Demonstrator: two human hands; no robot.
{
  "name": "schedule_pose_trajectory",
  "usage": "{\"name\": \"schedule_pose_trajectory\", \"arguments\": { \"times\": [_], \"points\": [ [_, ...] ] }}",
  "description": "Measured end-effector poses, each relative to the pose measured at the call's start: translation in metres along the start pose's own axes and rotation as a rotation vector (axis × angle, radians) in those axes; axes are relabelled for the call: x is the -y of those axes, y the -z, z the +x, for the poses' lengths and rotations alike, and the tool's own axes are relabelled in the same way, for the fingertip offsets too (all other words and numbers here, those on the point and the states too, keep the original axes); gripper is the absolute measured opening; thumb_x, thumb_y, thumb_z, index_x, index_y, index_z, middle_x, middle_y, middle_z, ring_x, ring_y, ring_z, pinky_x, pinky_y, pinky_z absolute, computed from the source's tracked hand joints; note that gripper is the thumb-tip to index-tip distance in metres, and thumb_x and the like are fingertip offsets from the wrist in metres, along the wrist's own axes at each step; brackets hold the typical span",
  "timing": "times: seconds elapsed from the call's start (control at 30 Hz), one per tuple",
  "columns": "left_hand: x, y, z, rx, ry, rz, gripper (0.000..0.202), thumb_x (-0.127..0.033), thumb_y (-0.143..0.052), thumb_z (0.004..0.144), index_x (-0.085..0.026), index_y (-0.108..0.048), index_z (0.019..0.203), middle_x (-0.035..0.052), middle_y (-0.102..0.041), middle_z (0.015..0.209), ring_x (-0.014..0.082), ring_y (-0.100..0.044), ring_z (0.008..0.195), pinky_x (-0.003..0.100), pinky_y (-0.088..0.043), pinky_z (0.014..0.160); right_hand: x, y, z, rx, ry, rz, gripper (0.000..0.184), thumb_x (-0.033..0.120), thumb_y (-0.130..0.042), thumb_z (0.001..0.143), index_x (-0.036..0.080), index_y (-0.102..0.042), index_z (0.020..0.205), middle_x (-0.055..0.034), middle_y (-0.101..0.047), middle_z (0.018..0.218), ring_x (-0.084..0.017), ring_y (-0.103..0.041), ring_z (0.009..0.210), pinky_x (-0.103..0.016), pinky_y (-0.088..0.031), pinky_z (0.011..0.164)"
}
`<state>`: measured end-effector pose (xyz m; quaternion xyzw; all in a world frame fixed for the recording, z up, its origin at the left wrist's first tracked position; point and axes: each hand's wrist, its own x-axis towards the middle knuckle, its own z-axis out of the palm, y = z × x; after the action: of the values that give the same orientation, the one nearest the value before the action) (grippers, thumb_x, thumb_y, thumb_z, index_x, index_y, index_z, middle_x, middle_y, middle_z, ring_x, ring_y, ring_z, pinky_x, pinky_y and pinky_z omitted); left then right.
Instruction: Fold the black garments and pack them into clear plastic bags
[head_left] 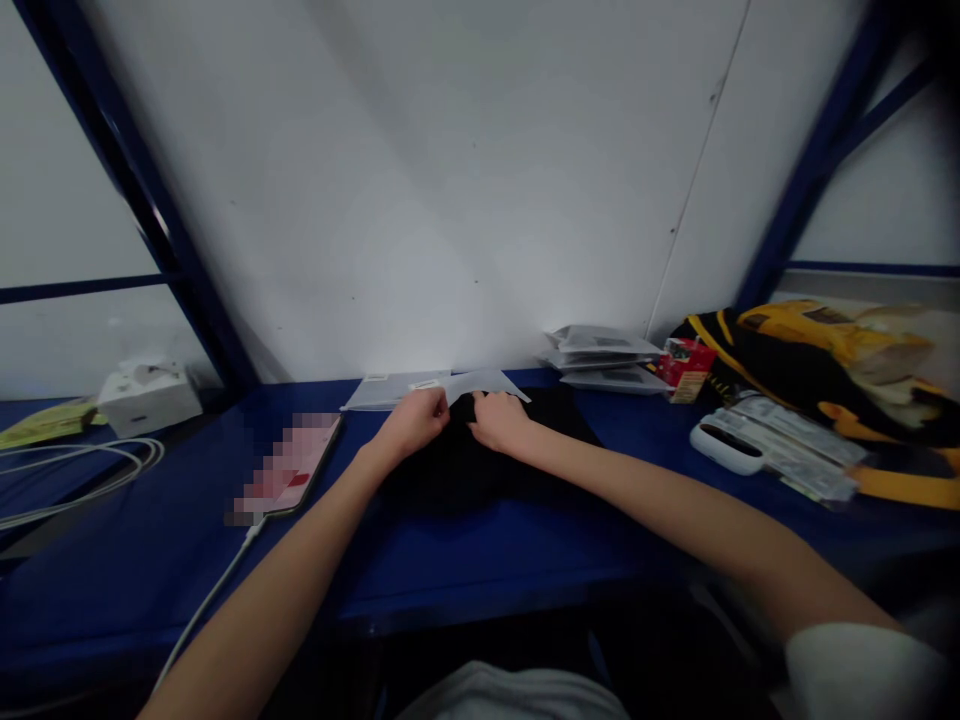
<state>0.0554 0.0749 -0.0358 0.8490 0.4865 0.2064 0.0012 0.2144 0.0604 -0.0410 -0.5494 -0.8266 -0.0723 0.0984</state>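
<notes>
A piece of folded black cloth (480, 470) lies on the blue table, its folds hard to make out in the dark. My left hand (420, 418) is closed at the cloth's far left edge, fingers curled in. Close beside it, my right hand (501, 418) pinches the cloth's far edge with bent fingers. Just behind both hands, a translucent plastic bag (487, 381) lies against the cloth. Another flat bag (382, 390) with a small white label is to its left. How far the bags reach under the cloth is hidden.
To the left lies a phone (296, 470) with a white cable (217, 570); a white box (146, 395) stands farther left. At right are stacked bagged packets (604, 355), a red box (686, 368), a white case (726, 447) and a black-yellow bag (817, 350). A white wall (480, 200) rises behind.
</notes>
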Motion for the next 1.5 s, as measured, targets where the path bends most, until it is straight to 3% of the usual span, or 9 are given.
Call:
{"name": "schedule_pose_trajectory", "arguments": {
  "times": [0.13,0.27,0.6,0.77,0.87,0.97,1.13,1.3,1.5],
  "points": [
    [-0.007,0.001,-0.002,-0.013,0.009,-0.007,0.008,-0.018,-0.044,0.072,-0.018,-0.05,0.067,0.0019,-0.058,0.065,0.0135,-0.051,0.058,0.025,-0.034,0.054,0.006,-0.007,0.016,-0.005,-0.146,-0.08,0.028,0.02,-0.045,0.081,0.004,-0.06,0.098,-0.0226,-0.062,0.097,-0.028,-0.06,0.088,-0.037,-0.048,0.071],
    [-0.015,-0.003,-0.002,-0.074,-0.016,0.042,0.01,-0.019,-0.041,0.077,-0.018,-0.05,0.075,0.0056,-0.059,0.079,0.0155,-0.054,0.065,0.027,-0.038,0.059,0.012,-0.012,0.025,0.002,-0.131,-0.088,0.029,0.007,-0.037,0.079,0.002,-0.061,0.094,-0.0239,-0.064,0.091,-0.029,-0.062,0.081,-0.039,-0.048,0.066],
    [-0.005,-0.019,0.005,-0.094,0.126,-0.234,0.01,-0.018,-0.044,0.078,-0.019,-0.042,0.068,0.0092,-0.063,0.088,0.0197,-0.058,0.089,0.032,-0.042,0.076,-0.011,-0.008,0.014,-0.04,0.156,-0.067,0.047,0.038,-0.053,0.076,0.008,-0.05,0.113,-0.0184,-0.059,0.107,-0.029,-0.056,0.097,-0.04,-0.043,0.079],
    [-0.005,-0.017,0.003,-0.096,0.118,-0.238,0.01,-0.018,-0.044,0.077,-0.019,-0.042,0.067,0.0098,-0.064,0.088,0.0202,-0.058,0.09,0.032,-0.042,0.076,-0.032,0.005,-0.009,-0.166,0.302,0.054,0.035,0.037,-0.047,0.08,0.016,-0.053,0.108,-0.0104,-0.059,0.108,-0.023,-0.053,0.099,-0.034,-0.042,0.08],
    [-0.006,-0.017,0.004,-0.096,0.12,-0.24,0.01,-0.018,-0.044,0.077,-0.019,-0.042,0.067,0.0093,-0.064,0.087,0.0202,-0.058,0.089,0.032,-0.042,0.075,-0.049,0.012,-0.02,-0.254,0.202,0.035,0.027,0.033,-0.046,0.081,0.016,-0.057,0.099,-0.0086,-0.06,0.1,-0.022,-0.053,0.095,-0.033,-0.04,0.08],
    [-0.005,-0.019,0.005,-0.101,0.124,-0.246,0.011,-0.017,-0.045,0.076,-0.019,-0.042,0.066,0.0086,-0.064,0.085,0.0199,-0.058,0.088,0.032,-0.042,0.076,-0.059,0.014,-0.027,-0.182,0.027,0.011,0.031,0.038,-0.048,0.079,0.014,-0.059,0.096,-0.0106,-0.059,0.097,-0.023,-0.055,0.087,-0.034,-0.042,0.074],
    [-0.003,-0.023,0.005,-0.11,0.124,-0.257,0.011,-0.016,-0.046,0.076,-0.019,-0.043,0.065,0.0072,-0.064,0.083,0.019,-0.058,0.086,0.03,-0.042,0.075,-0.039,0.007,-0.028,-0.044,0.138,0.028,0.041,0.042,-0.051,0.077,0.011,-0.057,0.104,-0.0143,-0.058,0.1,-0.024,-0.055,0.091,-0.033,-0.042,0.075],
    [-0.001,-0.025,0.006,-0.101,0.097,-0.229,0.011,-0.014,-0.047,0.075,-0.018,-0.044,0.064,0.0057,-0.062,0.078,0.018,-0.057,0.08,0.029,-0.04,0.071,-0.023,-0.002,-0.01,-0.032,0.187,-0.045,0.029,0.025,-0.044,0.082,0.008,-0.057,0.101,-0.0149,-0.061,0.101,-0.023,-0.055,0.095,-0.032,-0.041,0.079],
    [0.0,-0.026,0.007,-0.072,0.062,-0.116,0.01,-0.014,-0.046,0.076,-0.017,-0.047,0.067,0.0014,-0.056,0.065,0.0147,-0.05,0.062,0.026,-0.036,0.06,-0.022,-0.014,0.013,-0.048,0.183,-0.191,0.036,0.02,-0.037,0.084,0.004,-0.052,0.113,-0.0189,-0.058,0.108,-0.025,-0.055,0.096,-0.035,-0.042,0.078]
  ]
}}
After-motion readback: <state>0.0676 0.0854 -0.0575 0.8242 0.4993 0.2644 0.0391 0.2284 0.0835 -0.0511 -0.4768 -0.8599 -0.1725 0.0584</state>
